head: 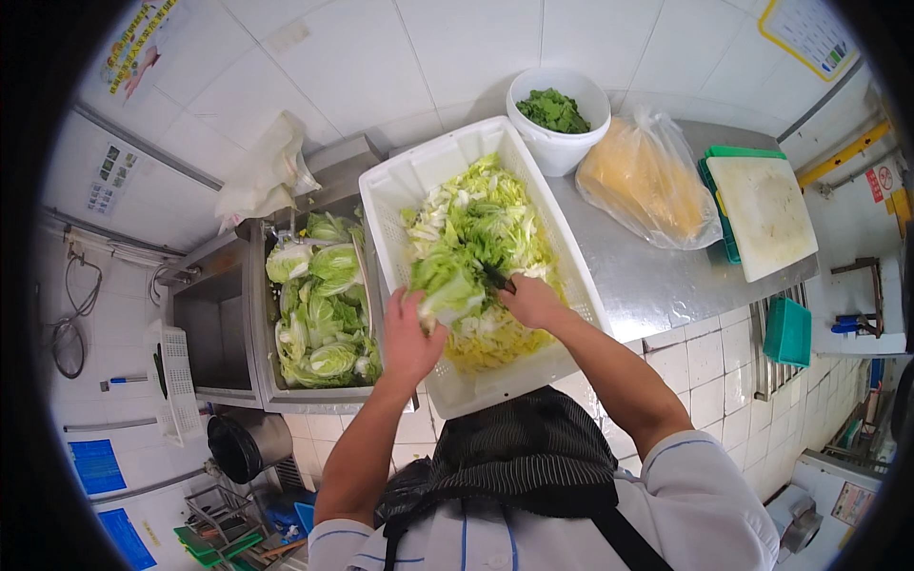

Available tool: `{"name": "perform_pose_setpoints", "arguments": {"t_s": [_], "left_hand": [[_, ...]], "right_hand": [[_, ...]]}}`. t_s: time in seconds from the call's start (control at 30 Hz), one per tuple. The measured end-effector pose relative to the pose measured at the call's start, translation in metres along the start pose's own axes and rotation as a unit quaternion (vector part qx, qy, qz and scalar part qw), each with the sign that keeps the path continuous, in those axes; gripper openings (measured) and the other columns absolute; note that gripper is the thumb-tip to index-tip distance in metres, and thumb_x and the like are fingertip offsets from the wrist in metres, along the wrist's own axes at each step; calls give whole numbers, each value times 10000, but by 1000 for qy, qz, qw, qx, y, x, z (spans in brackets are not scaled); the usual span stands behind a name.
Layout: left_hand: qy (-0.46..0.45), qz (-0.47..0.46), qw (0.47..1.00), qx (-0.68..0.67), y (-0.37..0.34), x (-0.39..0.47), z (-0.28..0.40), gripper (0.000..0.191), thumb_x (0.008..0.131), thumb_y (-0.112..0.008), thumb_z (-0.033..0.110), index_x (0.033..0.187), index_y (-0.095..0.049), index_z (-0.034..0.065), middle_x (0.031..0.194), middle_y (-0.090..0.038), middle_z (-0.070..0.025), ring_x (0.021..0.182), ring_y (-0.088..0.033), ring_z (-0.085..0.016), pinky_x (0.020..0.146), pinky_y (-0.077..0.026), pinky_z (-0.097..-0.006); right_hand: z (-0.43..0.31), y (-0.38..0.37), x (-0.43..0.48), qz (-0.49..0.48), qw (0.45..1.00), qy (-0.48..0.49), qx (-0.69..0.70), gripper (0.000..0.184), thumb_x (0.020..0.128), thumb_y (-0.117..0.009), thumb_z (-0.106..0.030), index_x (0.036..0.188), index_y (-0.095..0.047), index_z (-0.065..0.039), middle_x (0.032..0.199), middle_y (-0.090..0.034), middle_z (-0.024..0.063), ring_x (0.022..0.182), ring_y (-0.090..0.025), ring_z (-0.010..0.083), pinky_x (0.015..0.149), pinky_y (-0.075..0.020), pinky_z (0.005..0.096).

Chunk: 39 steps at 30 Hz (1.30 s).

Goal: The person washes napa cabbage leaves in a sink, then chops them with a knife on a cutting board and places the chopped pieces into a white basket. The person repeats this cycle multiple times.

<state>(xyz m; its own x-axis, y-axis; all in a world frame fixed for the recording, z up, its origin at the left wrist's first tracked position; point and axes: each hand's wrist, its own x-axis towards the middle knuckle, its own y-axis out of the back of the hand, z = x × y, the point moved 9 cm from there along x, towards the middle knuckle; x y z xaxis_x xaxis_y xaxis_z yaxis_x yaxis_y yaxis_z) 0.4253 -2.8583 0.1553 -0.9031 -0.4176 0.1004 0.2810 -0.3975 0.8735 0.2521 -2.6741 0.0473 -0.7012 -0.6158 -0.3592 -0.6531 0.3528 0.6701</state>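
My left hand [413, 337] grips a head of napa cabbage [446, 282] by its pale base end. The leafy end points away from me, over a white perforated plastic crate [582, 275]. My right hand [535, 303] is closed around what looks like a dark knife [496, 277], beside the leaves; its blade is mostly hidden. Underneath, cut cabbage pieces [500, 189] cover the crate's bottom, pale green at the far end and yellower near me. Left of the crate, several whole napa cabbages [335, 271] fill a steel sink basin [314, 401].
A white bucket [560, 150] of green leaves [553, 110] stands behind the crate. On the steel table [607, 246] are a clear plastic bag [650, 182] with orange-yellow contents and stacked cutting boards [764, 214]. A second sink basin [218, 328] lies farther left, near a black-lined bin [235, 450].
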Motion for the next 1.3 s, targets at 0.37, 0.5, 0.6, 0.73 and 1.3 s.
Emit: {"name": "perform_pose_setpoints", "arguments": {"t_s": [0.37,0.5,0.6,0.73,1.3], "left_hand": [[409,-82,584,-697,-77,9,-10,520,1031,-523,328,1461,-524,35,1445,-625,-179,1293,-651,-365,1114,-547,-608],[519,-86,514,-677,-131,-2,-18,455,1050,-474,327,1411,-548,60,1440,-620,-174,1317,-622,-362,1107,-535,-633],[503,-100,522,-682,-138,0,-24,429,1070,-450,335,1394,-576,83,1391,-657,-164,1277,-644,-357,1073,-545,-622],[473,-109,567,-666,-135,7,-32,439,1082,-436,357,1375,-595,72,1348,-685,-154,1229,-663,-346,1008,-577,-581],[482,-98,616,-615,-107,7,-29,442,1036,-537,331,1407,-569,92,1382,-643,-154,1219,-640,-327,1010,-575,-556]], "right_hand": [[-12,73,-69,213,969,42,115,253,1042,-692,-238,1082,-599,-6,813,-708,229,749,-696,456,682,-534,526],[-15,63,-69,213,967,86,108,263,1040,-686,-267,1123,-601,-32,836,-723,235,821,-713,474,728,-553,558],[-6,32,-52,105,994,28,-8,285,1065,-639,-302,1123,-584,-28,803,-717,237,774,-719,457,690,-559,545],[-11,17,-53,85,995,34,-32,293,1070,-601,-307,1144,-573,-25,871,-731,254,829,-720,476,746,-558,586],[-4,15,-73,150,979,63,125,320,1060,-633,-304,1127,-562,0,862,-722,296,821,-706,513,744,-547,609]]}}
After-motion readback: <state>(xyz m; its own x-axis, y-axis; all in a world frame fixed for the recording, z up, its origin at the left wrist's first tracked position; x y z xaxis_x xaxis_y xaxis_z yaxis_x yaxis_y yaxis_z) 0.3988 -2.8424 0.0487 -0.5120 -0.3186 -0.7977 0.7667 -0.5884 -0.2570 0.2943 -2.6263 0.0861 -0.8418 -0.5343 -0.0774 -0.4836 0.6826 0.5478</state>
